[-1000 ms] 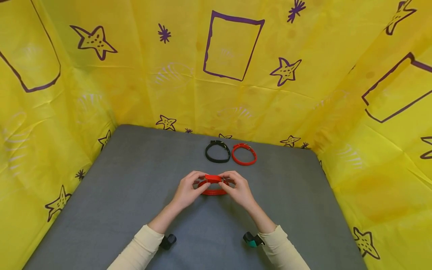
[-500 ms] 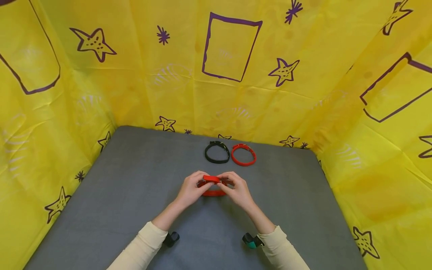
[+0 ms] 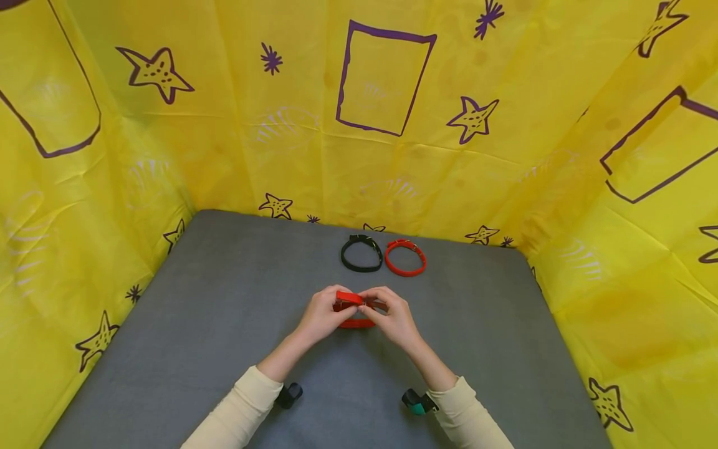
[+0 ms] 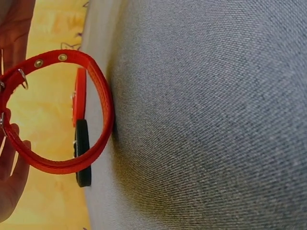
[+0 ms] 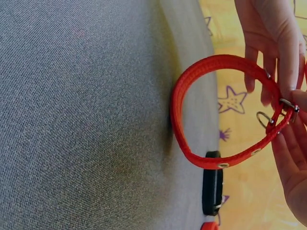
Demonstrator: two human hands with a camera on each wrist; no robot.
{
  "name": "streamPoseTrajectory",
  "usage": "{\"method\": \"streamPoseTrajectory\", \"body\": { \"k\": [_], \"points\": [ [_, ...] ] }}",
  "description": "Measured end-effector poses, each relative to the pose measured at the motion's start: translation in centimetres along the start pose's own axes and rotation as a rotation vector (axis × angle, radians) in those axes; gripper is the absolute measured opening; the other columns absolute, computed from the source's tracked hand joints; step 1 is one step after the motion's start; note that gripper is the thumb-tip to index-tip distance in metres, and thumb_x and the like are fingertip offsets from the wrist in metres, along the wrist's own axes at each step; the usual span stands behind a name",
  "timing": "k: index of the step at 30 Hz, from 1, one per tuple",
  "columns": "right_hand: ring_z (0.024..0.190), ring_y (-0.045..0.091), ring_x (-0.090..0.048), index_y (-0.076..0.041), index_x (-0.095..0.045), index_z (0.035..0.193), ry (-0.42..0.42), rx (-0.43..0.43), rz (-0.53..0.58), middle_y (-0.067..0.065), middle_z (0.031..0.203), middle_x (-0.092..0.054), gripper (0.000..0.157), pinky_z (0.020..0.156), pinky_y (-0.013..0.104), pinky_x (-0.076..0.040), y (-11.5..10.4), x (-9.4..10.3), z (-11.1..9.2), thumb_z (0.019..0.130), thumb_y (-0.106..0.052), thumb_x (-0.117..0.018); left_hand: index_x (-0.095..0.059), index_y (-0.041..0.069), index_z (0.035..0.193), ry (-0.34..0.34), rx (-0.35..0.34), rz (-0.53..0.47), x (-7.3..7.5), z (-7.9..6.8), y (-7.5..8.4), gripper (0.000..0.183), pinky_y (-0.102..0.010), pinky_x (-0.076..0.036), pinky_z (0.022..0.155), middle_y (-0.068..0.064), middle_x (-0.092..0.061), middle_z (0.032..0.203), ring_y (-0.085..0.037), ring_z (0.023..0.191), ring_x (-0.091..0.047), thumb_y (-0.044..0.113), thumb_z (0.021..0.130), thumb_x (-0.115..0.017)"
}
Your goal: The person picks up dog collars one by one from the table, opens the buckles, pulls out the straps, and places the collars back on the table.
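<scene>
A red pet collar (image 3: 357, 323) is curved into a loop, its lower side on or just above the grey surface. My left hand (image 3: 322, 315) pinches the strap on one side of the metal buckle (image 5: 289, 105). From the other side my right hand (image 3: 394, 315) grips the collar with thumb and fingers, close to the left fingertips. In the right wrist view the strap passes at the buckle, and a metal ring (image 5: 261, 119) hangs inside the loop. Metal eyelets (image 4: 63, 57) dot the band in the left wrist view. The fingertips partly hide the buckle.
Behind the hands, a black collar (image 3: 361, 269) and a second red collar (image 3: 405, 272) lie side by side, each in a loop. Yellow patterned cloth (image 3: 387, 162) walls the grey table (image 3: 224, 293) at the back and both sides.
My hands have drawn slightly closer together, the left shifting right. The upper red strap part has tilted and slid left between the fingers. The other two collars stay put.
</scene>
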State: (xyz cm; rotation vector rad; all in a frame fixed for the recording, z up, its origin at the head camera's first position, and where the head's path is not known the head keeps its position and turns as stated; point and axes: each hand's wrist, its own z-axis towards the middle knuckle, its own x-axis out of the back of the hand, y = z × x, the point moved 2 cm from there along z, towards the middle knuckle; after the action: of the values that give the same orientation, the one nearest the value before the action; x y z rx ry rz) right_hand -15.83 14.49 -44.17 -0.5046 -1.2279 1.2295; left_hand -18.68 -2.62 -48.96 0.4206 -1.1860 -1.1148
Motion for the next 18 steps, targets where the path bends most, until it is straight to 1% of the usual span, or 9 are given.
{"method": "streamPoseTrajectory", "body": {
  "k": [5,7,9,12,15,18],
  "points": [
    [0.098,0.037,-0.063,0.007,-0.068,0.105,-0.004,0.013,0.011,0.022,0.104,-0.064,0.021,0.084,0.051,-0.053,0.3,-0.1,0.0,0.084,0.005,-0.071,-0.075,0.010,0.089,-0.003,0.004,0.008,-0.1,0.1,0.0,0.011,-0.029,-0.053,0.071,0.001,-0.069,0.091,-0.015,0.083,-0.063,0.013,0.080,-0.081],
    [0.098,0.037,-0.064,0.006,-0.068,0.106,0.004,0.028,0.016,0.021,0.104,-0.065,0.022,0.084,0.051,-0.053,1.3,-0.4,0.0,0.084,0.005,-0.072,-0.075,0.010,0.089,-0.002,0.006,0.002,-0.1,0.0,0.0,0.011,-0.028,-0.053,0.070,0.001,-0.069,0.091,-0.014,0.081,-0.063,0.013,0.080,-0.081],
    [0.097,0.035,-0.064,0.004,-0.069,0.106,0.010,0.039,0.015,0.018,0.104,-0.065,0.023,0.083,0.050,-0.054,2.3,-0.6,0.1,0.084,0.004,-0.073,-0.075,0.011,0.089,-0.002,0.008,-0.004,-0.1,0.0,0.0,0.011,-0.028,-0.053,0.070,0.002,-0.068,0.090,-0.014,0.080,-0.063,0.013,0.080,-0.080],
    [0.098,0.028,-0.065,-0.004,-0.071,0.107,0.017,0.031,0.012,0.009,0.104,-0.066,0.023,0.084,0.044,-0.054,3.8,-0.8,0.0,0.084,-0.003,-0.075,-0.074,0.012,0.089,-0.002,0.008,-0.009,-0.2,0.0,-0.1,0.010,-0.027,-0.053,0.070,0.003,-0.068,0.090,-0.013,0.080,-0.063,0.013,0.080,-0.079],
    [0.098,0.021,-0.065,-0.010,-0.071,0.106,0.013,0.023,0.011,0.003,0.104,-0.066,0.021,0.085,0.037,-0.054,4.3,-0.8,0.0,0.085,-0.008,-0.075,-0.074,0.012,0.089,0.001,0.006,-0.014,-0.2,0.0,-0.2,0.010,-0.028,-0.053,0.071,0.003,-0.068,0.090,-0.013,0.080,-0.063,0.013,0.080,-0.078],
    [0.097,0.020,-0.065,-0.010,-0.071,0.106,0.012,0.032,0.008,0.002,0.104,-0.066,0.021,0.085,0.035,-0.054,4.3,-0.8,0.0,0.086,-0.009,-0.075,-0.072,0.012,0.091,0.004,0.023,-0.025,-0.3,-0.1,-0.3,0.012,-0.029,-0.053,0.070,0.003,-0.067,0.089,-0.012,0.077,-0.062,0.012,0.080,-0.077]
  ]
}}
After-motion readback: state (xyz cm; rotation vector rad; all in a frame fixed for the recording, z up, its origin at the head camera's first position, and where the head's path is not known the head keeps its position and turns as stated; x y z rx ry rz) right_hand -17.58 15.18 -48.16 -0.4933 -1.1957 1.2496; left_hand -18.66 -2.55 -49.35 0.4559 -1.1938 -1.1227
